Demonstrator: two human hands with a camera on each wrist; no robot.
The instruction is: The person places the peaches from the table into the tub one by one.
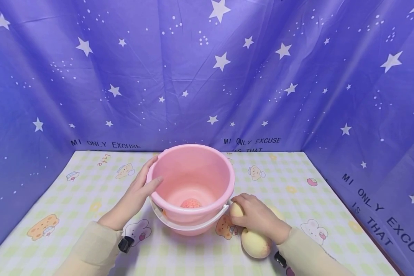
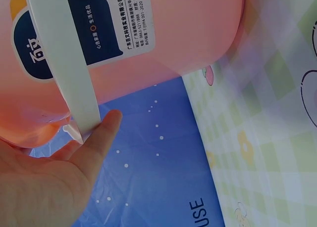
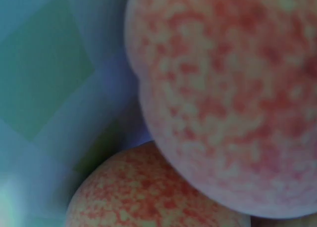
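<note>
A pink bucket (image 1: 193, 176) with a white handle (image 1: 189, 227) stands upright near the middle of the table. My left hand (image 1: 138, 193) grips its left rim, thumb over the edge and fingers outside; the left wrist view shows that hand (image 2: 54, 182) beside the white handle. Inside the bucket lies a red-speckled round thing (image 1: 191, 203). Right of the bucket, my right hand (image 1: 257, 214) holds a pale yellow peach (image 1: 237, 209) between thumb and fingers. Another peach (image 1: 256, 244) sits just below that hand, and a third is partly hidden behind it. Speckled peaches (image 3: 233, 103) fill the right wrist view.
A checked cloth with cartoon prints (image 1: 72, 199) covers the table. Purple star-printed curtains (image 1: 193, 76) enclose the back and both sides. A printed label (image 2: 99, 29) is on the bucket's outer wall.
</note>
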